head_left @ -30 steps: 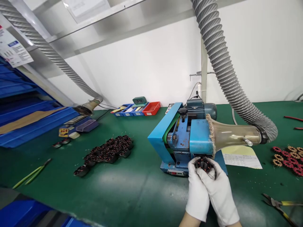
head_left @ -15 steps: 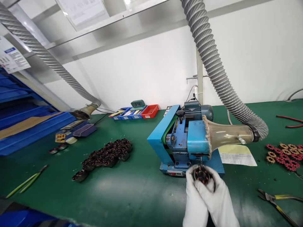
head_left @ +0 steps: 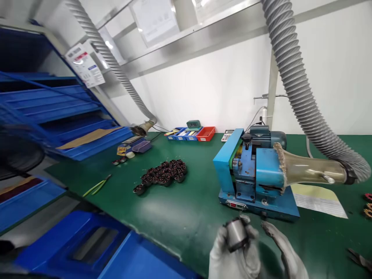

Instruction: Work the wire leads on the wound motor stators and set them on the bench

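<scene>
In my gloved left hand (head_left: 225, 261) is a wound motor stator (head_left: 237, 233), its smooth metal side facing me and dark windings at its rims. My fingers wrap round it, in front of the blue belt machine (head_left: 244, 174) and a little below its base. My gloved right hand (head_left: 286, 250) is apart from the stator, to its right, with nothing in it. Its fingers reach toward the machine's front edge, and its lower part is cut off by the picture. Several more stators (head_left: 164, 173) stand grouped on the green bench to the left.
A clear suction funnel (head_left: 308, 166) with a grey hose (head_left: 308, 89) joins the machine's right side. Green-handled pliers (head_left: 97, 187) lie at left; other pliers (head_left: 360, 259) lie at right. Small bins (head_left: 206, 133) stand at the back. Blue crates (head_left: 72, 248) sit below the bench edge.
The view has swung left. Both hands were round the stator at the machine's front; now my right hand has let go, and my left holds the stator, turned to show its side.
</scene>
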A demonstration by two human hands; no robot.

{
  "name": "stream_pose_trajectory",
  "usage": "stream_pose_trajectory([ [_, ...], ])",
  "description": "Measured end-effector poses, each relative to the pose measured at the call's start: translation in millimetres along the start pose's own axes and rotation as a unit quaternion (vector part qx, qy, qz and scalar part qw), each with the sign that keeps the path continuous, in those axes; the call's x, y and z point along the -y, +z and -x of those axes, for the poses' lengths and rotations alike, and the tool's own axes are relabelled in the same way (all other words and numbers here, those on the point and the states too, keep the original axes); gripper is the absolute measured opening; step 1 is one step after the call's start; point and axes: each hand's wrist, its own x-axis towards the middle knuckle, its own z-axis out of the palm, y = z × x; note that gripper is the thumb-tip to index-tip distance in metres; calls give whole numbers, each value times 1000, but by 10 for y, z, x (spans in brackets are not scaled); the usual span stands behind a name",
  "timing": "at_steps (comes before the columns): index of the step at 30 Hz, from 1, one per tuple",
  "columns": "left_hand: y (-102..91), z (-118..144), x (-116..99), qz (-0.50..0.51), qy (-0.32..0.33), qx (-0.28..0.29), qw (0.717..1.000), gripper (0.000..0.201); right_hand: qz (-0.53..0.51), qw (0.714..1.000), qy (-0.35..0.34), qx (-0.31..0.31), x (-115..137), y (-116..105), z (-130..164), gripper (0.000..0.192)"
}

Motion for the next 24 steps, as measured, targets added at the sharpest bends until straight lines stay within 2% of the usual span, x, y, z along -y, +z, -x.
stream_pose_trajectory([
  [4, -6, 168, -162, 84, 1, 113, 990, 50, 152, 987, -42, 16, -300, 159, -137, 32],
  [5, -15, 191, -205, 81, 5, 118, 990, 49, 177, 983, -50, 17, -350, 223, -197, 31],
  [6, -35, 208, -251, 63, 15, 96, 993, 48, 199, 977, -68, 19, -389, 291, -261, 31],
  [8, -127, 226, -361, -24, 64, 0, 998, 44, 247, 961, -123, 20, -435, 429, -389, 25],
  [9, -206, 232, -431, -109, 107, -65, 986, 42, 272, 949, -158, 19, -447, 497, -446, 22],
  [10, -312, 238, -514, -222, 154, -136, 953, 42, 294, 936, -190, 20, -454, 562, -496, 19],
  [11, -441, 246, -613, -355, 204, -197, 891, 42, 310, 926, -213, 22, -457, 624, -537, 18],
  [12, -589, 259, -727, -500, 227, -255, 796, 42, 321, 920, -224, 27, -459, 683, -570, 17],
  [13, -748, 280, -857, -617, 230, -306, 688, 43, 326, 917, -227, 28, -459, 738, -594, 16],
  [14, -910, 308, -1002, -719, 218, -325, 574, 44, 331, 917, -224, 24, -458, 787, -613, 14],
  [15, -1064, 342, -1158, -800, 201, -342, 450, 46, 335, 916, -218, 18, -456, 830, -626, 12],
  [16, -1202, 379, -1324, -846, 167, -366, 350, 46, 339, 916, -214, 12, -452, 866, -636, 11],
  [18, -1409, 450, -1675, -855, 142, -402, 297, 43, 345, 915, -210, 8, -443, 917, -652, 10],
  [19, -1476, 476, -1853, -852, 136, -421, 279, 43, 349, 913, -209, 8, -439, 932, -658, 10],
  [24, -1603, 464, -2620, -794, 127, -562, 192, 49, 394, 884, -250, -9, -510, 953, -655, 10],
])
